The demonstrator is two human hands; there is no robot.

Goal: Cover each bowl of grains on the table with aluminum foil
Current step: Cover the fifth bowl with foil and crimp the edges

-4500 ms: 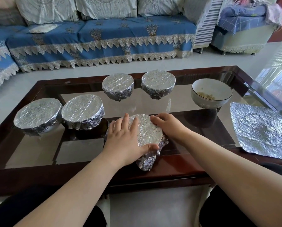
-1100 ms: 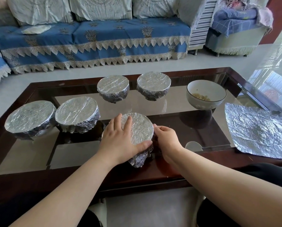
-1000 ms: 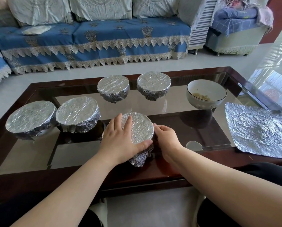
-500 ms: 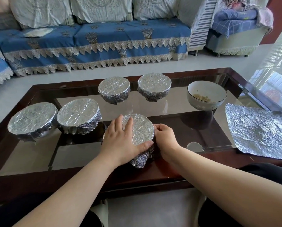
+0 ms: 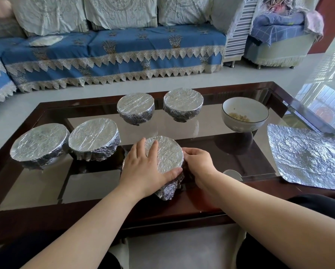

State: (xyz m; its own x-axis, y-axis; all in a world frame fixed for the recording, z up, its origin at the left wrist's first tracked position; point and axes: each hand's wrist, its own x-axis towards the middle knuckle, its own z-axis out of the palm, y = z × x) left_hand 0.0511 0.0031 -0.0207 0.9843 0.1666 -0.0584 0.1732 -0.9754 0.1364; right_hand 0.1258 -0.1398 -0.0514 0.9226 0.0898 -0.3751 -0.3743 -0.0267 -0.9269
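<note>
Near bowl [image 5: 163,152] — foil skirt now tucked down; left hand [image 5: 145,167] presses flat, right hand [image 5: 198,164] still pinches the side. One open bowl [image 5: 245,114] and foil sheet [image 5: 306,158] remain on the desk [image 5: 201,206].

A glass-topped dark wood table [image 5: 46,111] stands on a pale glossy floor [image 5: 182,83]. At 12 o'clock, a blue-covered sofa [image 5: 114,47] with lace trim; at 2 o'clock, an armchair [image 5: 279,39]. Daylight streaks the floor at 3 o'clock.

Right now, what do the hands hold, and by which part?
The foil-covered bowl: left hand lies flat on its top, thumb at the near rim; right hand curls round its right side.
</note>
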